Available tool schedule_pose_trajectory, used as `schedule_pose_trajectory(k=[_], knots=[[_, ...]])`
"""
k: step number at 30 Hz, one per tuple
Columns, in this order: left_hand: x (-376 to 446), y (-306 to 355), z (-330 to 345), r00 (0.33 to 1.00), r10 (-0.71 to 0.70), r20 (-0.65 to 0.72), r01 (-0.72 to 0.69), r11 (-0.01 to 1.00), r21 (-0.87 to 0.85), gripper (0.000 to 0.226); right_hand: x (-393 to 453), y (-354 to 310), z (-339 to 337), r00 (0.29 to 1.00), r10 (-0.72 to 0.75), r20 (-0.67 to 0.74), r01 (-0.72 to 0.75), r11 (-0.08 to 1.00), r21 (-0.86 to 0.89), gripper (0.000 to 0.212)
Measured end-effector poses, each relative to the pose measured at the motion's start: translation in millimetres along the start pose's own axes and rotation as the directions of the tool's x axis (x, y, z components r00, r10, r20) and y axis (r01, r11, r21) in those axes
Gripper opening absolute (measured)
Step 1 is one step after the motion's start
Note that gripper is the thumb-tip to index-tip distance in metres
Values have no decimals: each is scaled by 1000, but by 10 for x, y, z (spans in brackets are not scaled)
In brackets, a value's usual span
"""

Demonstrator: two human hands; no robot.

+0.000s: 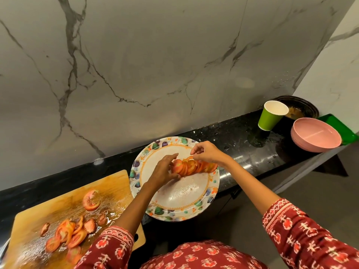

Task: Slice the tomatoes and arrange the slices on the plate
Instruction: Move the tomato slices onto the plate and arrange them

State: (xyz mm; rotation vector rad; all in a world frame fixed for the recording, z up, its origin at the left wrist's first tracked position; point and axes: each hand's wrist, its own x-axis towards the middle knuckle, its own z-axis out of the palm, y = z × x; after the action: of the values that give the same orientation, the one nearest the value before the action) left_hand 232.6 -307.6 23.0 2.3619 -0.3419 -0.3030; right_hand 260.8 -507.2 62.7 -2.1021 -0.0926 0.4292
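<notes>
A floral-rimmed plate [210,193] sits on the black worktop [242,152], partly overhanging its front edge; a row of overlapping tomato slices [194,166] lies across the plate's far half. The left hand [164,170] rests at the row's left end, its grip curled round the end slices; the right hand [206,153] hovers over the row's middle, thumb and fingertips pinched together on a thin slice [189,158] lifted just above the others. To the left lies a wet wooden cutting board [58,200] carrying more loose tomato slices [70,233] and a larger tomato piece [91,199]. At the far right stand a green paper cup [272,117], a pink bowl [315,134], a dark dish [303,105] behind them and a green tray [338,126].
</notes>
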Motion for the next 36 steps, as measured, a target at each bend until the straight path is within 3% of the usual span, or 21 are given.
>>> schedule_pose_trajectory(k=[11,17,23,25,30,36], knots=[[-23,4,-7,1000,-19,19,19,1000,-20,83,-84,-146,-133,999,-25,-40,32,979,199,10],[-142,-148,-95,998,-60,-6,59,996,-66,91,-114,-229,-43,996,-75,53,64,980,190,10],[-322,-328,-252,992,-117,-46,111,986,-122,81,-88,-318,320,987,-87,134,82,996,42,12],[-349,-336,-278,992,-113,-51,105,986,-129,76,-40,-353,444,992,-66,112,67,998,-1,13],[-353,-311,-287,996,-91,-17,89,991,-96,70,70,-372,625,997,-76,6,74,952,-296,14],[-261,-259,-195,999,-46,12,47,999,-7,68,56,-269,601,993,-108,-51,86,941,-328,11]])
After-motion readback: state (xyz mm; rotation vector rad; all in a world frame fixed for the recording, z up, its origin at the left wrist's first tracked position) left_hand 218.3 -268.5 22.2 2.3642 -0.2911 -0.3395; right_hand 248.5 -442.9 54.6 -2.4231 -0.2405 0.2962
